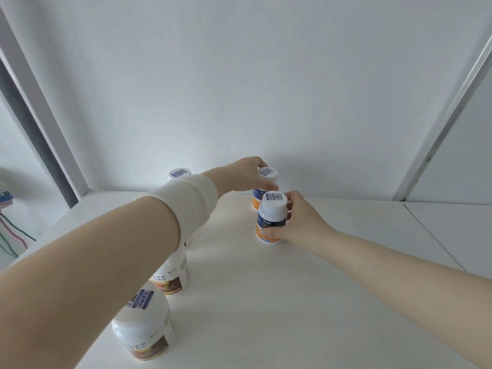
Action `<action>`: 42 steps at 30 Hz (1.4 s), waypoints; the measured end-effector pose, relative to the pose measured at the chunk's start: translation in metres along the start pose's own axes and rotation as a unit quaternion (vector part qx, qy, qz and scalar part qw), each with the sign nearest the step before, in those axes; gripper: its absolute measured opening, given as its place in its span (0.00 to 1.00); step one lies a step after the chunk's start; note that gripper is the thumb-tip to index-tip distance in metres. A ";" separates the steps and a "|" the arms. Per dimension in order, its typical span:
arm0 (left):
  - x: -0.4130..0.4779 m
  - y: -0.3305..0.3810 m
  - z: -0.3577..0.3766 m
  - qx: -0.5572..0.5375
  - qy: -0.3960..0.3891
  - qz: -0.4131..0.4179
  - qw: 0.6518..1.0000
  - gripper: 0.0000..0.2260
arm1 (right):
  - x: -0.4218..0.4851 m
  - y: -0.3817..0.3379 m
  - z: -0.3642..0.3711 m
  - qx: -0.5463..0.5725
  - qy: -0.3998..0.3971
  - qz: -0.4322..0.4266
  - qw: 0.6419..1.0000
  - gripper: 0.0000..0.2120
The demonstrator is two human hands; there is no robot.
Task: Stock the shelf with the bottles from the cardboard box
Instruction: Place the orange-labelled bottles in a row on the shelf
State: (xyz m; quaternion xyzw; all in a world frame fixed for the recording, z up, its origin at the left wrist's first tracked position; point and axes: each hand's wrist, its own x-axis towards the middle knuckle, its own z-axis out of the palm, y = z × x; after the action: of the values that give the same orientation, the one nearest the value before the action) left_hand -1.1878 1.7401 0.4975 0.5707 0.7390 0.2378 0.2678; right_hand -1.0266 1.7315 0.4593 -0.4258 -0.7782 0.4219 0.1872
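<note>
Two small white-capped bottles with blue and orange labels stand on the white shelf (332, 262). My left hand (245, 174) reaches across and grips the cap of the far bottle (267, 177) near the back wall. My right hand (300, 222) holds the near bottle (271, 219) round its body, with the base on the shelf. A row of larger white bottles with brown labels runs down the left: one at the front (145, 326), one behind it (173, 275), and a far one (180, 173) partly hidden by my left forearm. The cardboard box is out of view.
The shelf's back wall rises just behind the far bottles. Metal uprights (40, 123) frame the left side and another (447, 121) the right. A seam (431, 235) splits the shelf board at the right. Coloured wires (10, 235) hang at the far left.
</note>
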 end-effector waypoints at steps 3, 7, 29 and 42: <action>-0.009 0.007 -0.009 0.032 -0.001 -0.010 0.999 0.28 | -0.005 -0.007 -0.006 0.003 0.003 -0.002 1.000 0.37; -0.041 0.027 -0.032 0.126 0.030 -0.011 0.991 0.27 | -0.024 -0.025 -0.026 -0.068 0.008 -0.014 0.998 0.43; -0.471 -0.001 -0.036 0.593 0.204 -0.156 0.763 0.20 | -0.284 -0.164 0.101 -0.431 0.015 -0.272 0.860 0.26; -0.750 -0.251 -0.031 0.472 0.157 -0.367 0.786 0.17 | -0.417 -0.245 0.410 -0.488 -0.133 -0.459 0.731 0.26</action>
State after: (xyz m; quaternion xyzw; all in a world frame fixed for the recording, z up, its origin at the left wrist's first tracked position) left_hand -1.2344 0.9518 0.4483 0.2669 0.9444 -0.1709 -0.0879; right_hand -1.1805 1.1163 0.4528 0.0106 -0.9947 -0.1004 0.0192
